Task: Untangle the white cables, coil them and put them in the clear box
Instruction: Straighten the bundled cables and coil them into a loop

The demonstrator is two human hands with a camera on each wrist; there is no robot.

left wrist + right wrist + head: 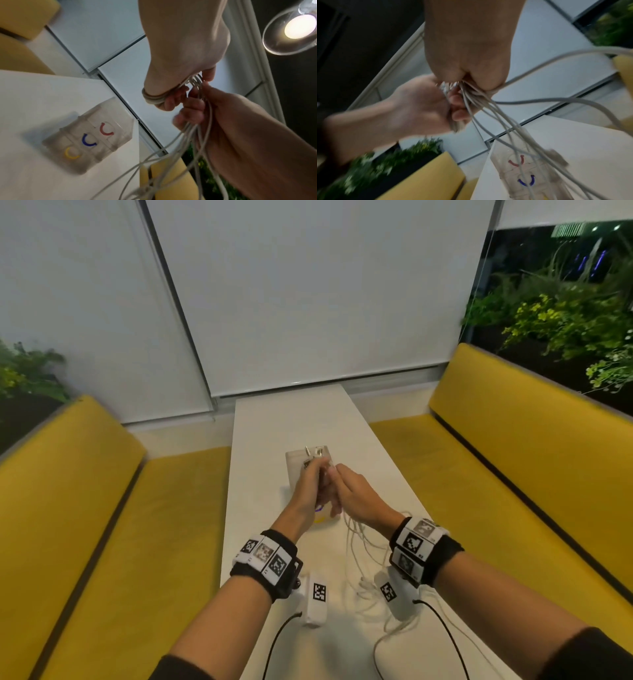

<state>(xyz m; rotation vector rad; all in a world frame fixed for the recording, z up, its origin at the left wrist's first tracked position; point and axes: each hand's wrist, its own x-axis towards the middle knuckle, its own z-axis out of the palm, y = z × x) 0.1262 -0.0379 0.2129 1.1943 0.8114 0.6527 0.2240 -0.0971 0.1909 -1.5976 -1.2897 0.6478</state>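
Note:
Above the white table [291, 419], my two hands meet over the clear box [294, 465]. My left hand [310, 477] holds a coil [153, 98] of white cable wound round its fingers, with metal plug ends sticking up past them. My right hand [352, 491] grips several loose white cable strands [171, 155] right beside the coil. These cables [356, 546] hang from it to a tangle on the table near my right wrist. The clear box [89, 139] has three compartments marked red, blue and yellow and lies below the hands [530, 169].
Yellow padded benches [85, 508] [513, 457] run along both sides of the narrow table. Planters with green plants [565, 316] stand behind them. White window blinds [308, 302] close off the far end. A hanging lamp [298, 27] glows above.

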